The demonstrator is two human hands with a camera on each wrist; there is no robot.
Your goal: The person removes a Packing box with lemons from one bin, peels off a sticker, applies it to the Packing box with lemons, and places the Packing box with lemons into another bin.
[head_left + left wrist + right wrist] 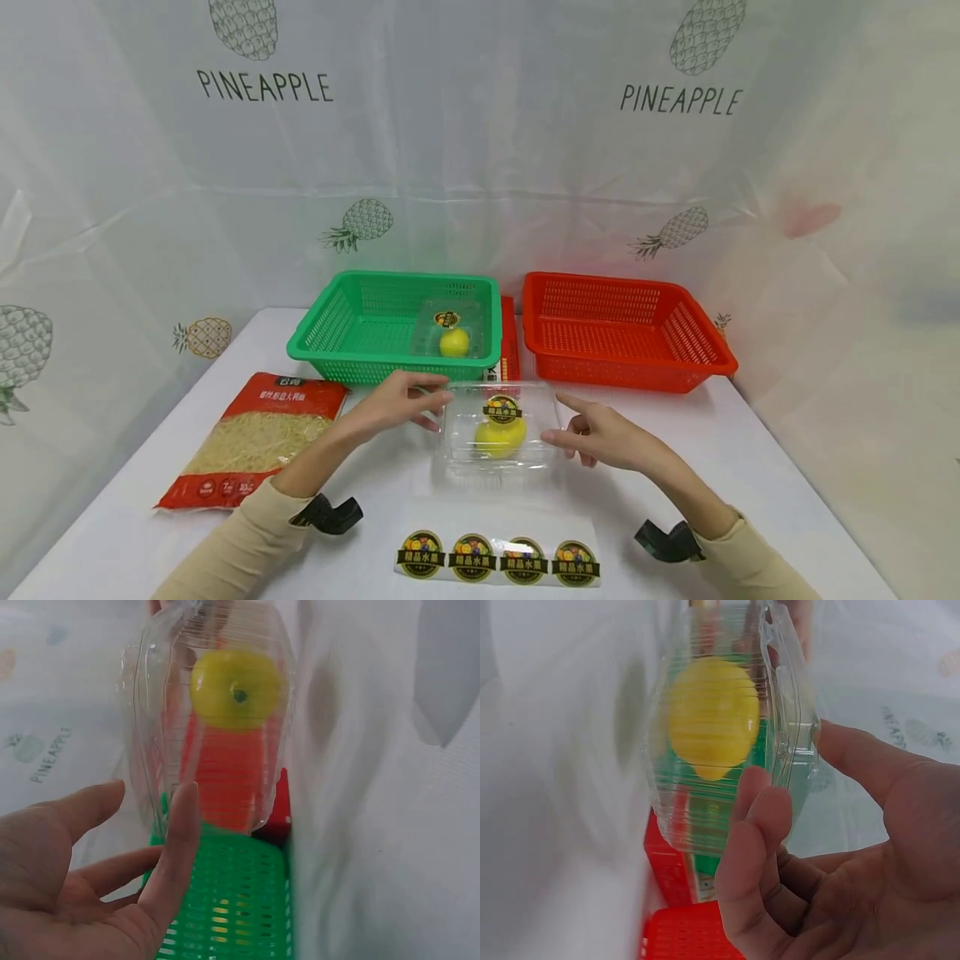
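A closed clear plastic fruit box (461, 454) stands in front of me with a lemon (501, 439) inside. On its lid is a round black-and-gold sticker (502, 409). My left hand (405, 402) is by the box's left side, thumb and fingers loosely spread, fingertips right at the edge. At the right side, my right hand (607, 433) pinches the box's rim; in the right wrist view its thumb meets the lid edge and bent fingers lie along the wall. The lemon (714, 712) shows through the ribbed wall there.
Near me lies a strip of several matching stickers (498, 563). A green basket (315, 329) behind holds another clear box with a yellow fruit (453, 342). Right of it are a red box (508, 333) and a red basket (622, 367). A pasta bag (255, 442) lies left.
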